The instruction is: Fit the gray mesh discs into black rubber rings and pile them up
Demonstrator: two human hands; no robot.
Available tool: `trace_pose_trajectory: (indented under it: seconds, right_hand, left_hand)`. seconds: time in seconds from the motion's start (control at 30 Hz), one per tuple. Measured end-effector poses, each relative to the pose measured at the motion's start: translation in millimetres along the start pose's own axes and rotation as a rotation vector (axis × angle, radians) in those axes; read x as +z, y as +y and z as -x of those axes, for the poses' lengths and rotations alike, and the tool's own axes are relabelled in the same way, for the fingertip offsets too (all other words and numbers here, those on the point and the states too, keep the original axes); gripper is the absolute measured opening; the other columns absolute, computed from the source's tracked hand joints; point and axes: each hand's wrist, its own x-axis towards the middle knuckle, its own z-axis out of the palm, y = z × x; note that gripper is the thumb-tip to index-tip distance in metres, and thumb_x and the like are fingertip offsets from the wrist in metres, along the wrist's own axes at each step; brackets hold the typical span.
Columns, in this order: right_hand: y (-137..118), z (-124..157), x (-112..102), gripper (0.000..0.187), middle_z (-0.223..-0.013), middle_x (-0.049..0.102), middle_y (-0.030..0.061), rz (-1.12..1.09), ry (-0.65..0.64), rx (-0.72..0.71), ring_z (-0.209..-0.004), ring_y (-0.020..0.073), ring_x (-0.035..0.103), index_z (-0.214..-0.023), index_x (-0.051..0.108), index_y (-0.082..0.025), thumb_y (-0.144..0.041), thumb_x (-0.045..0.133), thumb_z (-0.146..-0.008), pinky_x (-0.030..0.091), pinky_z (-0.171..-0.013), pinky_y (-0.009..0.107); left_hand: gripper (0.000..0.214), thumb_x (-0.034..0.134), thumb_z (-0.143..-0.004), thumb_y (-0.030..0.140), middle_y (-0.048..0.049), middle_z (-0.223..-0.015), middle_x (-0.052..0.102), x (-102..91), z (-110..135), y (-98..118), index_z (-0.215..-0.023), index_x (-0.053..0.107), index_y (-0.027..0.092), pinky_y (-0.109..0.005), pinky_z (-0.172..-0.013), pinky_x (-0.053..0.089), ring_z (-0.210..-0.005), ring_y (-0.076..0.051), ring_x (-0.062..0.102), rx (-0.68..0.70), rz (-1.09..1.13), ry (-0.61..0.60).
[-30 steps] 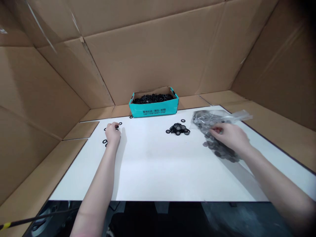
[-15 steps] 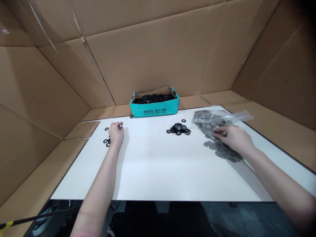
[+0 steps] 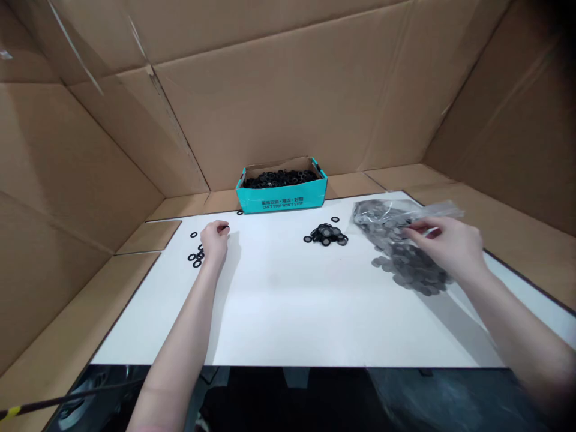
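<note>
The left hand (image 3: 215,239) pinches a black ring (image 3: 225,227), while the right hand (image 3: 455,243) is narrowed, its hold unclear, and the grey discs (image 3: 411,264) could come up doubled because they overlap.

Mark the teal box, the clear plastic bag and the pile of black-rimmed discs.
Teal box (image 3: 281,200): head view, front wall.
Clear plastic bag (image 3: 443,209): head view, loose end.
Pile of black-rimmed discs (image 3: 326,233): head view, middle.
</note>
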Motion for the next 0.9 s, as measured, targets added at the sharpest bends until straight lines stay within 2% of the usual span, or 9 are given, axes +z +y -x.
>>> trace_pose_trajectory:
  seconds: [0.07, 0.13, 0.33, 0.5, 0.53, 0.6, 0.7, 0.8, 0.9]
  right_hand:
    - [-10.0, 5.6, -2.0, 0.011, -0.071, 0.069, 0.0048, -0.107, 0.071, -0.054, -0.069, 0.0216, 0.061, -0.072, 0.069, -0.020, -0.030, 0.066, -0.069, 0.041, -0.071, 0.034]
    - [-24.6, 14.0, -2.1, 0.013, -0.074, 0.070, 0.0048, -0.258, 0.073, -0.124, -0.068, 0.0200, 0.061, -0.072, 0.068, -0.020, -0.032, 0.064, -0.069, 0.043, -0.071, 0.033]
    - [-79.5, 38.1, 16.5, 0.026, -0.074, 0.071, 0.0063, -0.571, -0.166, -0.308, -0.067, 0.0195, 0.063, -0.076, 0.069, -0.020, -0.045, 0.065, -0.077, 0.044, -0.059, 0.030]
    - [-114.5, 48.7, 51.7, 0.020, -0.070, 0.071, 0.0045, -0.708, -0.386, -0.438, -0.064, 0.0164, 0.063, -0.074, 0.070, -0.018, -0.037, 0.064, -0.080, 0.044, -0.057, 0.027]
    - [-119.3, 50.7, 57.9, 0.019, -0.071, 0.072, 0.0045, -0.714, -0.411, -0.457, -0.065, 0.0161, 0.064, -0.074, 0.070, -0.018, -0.035, 0.064, -0.080, 0.044, -0.057, 0.027]
    - [-126.4, 54.5, 67.2, 0.017, -0.074, 0.073, 0.0045, -0.723, -0.434, -0.471, -0.067, 0.0159, 0.064, -0.075, 0.070, -0.018, -0.032, 0.063, -0.080, 0.042, -0.057, 0.026]
    - [-130.8, 58.6, 73.6, 0.017, -0.074, 0.073, 0.0044, -0.764, -0.434, -0.440, -0.067, 0.0158, 0.063, -0.075, 0.070, -0.018, -0.032, 0.063, -0.081, 0.042, -0.057, 0.026]
    - [-128.7, 60.5, 74.8, 0.018, -0.075, 0.073, 0.0046, -0.822, -0.436, -0.390, -0.067, 0.0161, 0.063, -0.075, 0.070, -0.018, -0.034, 0.065, -0.080, 0.044, -0.059, 0.027]
    - [-123.9, 62.1, 74.8, 0.018, -0.077, 0.073, 0.0047, -0.873, -0.457, -0.362, -0.070, 0.0168, 0.064, -0.076, 0.070, -0.018, -0.035, 0.066, -0.080, 0.047, -0.063, 0.028]
  left_hand:
    - [0.021, 0.058, -0.074, 0.020, -0.0075, -0.086, 0.075, 1.0, 2.2, 3.9, -0.087, 0.073, 0.014, -0.034, -0.088, 0.051, -0.082, -0.022, 0.069, 0.009, 0.038, -0.012]
    - [0.020, 0.059, -0.074, 0.021, -0.0067, -0.082, 0.075, 1.6, 5.8, 10.1, -0.086, 0.074, 0.015, -0.034, -0.087, 0.051, -0.079, -0.021, 0.068, 0.033, 0.079, -0.028]
    - [0.018, 0.063, -0.076, 0.024, -0.0056, -0.089, 0.076, 6.4, 30.7, 48.9, -0.087, 0.075, 0.017, -0.029, -0.080, 0.052, -0.081, -0.018, 0.068, 0.172, 0.271, -0.179]
    - [0.020, 0.062, -0.079, 0.024, -0.0068, -0.092, 0.076, 14.0, 65.9, 81.8, -0.092, 0.075, 0.016, -0.025, -0.073, 0.055, -0.078, -0.016, 0.069, 0.219, 0.429, -0.345]
    - [0.021, 0.062, -0.079, 0.025, -0.0073, -0.091, 0.076, 14.8, 71.7, 86.0, -0.093, 0.075, 0.015, -0.026, -0.071, 0.055, -0.077, -0.016, 0.069, 0.188, 0.515, -0.406]
    - [0.023, 0.066, -0.078, 0.027, -0.0076, -0.090, 0.075, 15.1, 80.1, 92.3, -0.095, 0.074, 0.014, -0.026, -0.069, 0.056, -0.077, -0.016, 0.069, 0.119, 0.654, -0.538]
    - [0.026, 0.071, -0.074, 0.027, -0.0080, -0.086, 0.075, 13.1, 85.3, 99.1, -0.095, 0.073, 0.012, -0.027, -0.070, 0.057, -0.076, -0.016, 0.069, 0.041, 0.779, -0.662]
    - [0.026, 0.073, -0.072, 0.025, -0.0082, -0.086, 0.075, 9.2, 88.9, 106.3, -0.094, 0.073, 0.012, -0.028, -0.074, 0.057, -0.076, -0.016, 0.070, 0.025, 0.812, -0.736]
    - [0.022, 0.071, -0.073, 0.021, -0.0084, -0.092, 0.075, 5.2, 95.7, 114.8, -0.094, 0.072, 0.012, -0.028, -0.077, 0.056, -0.082, -0.017, 0.070, 0.047, 0.790, -0.756]
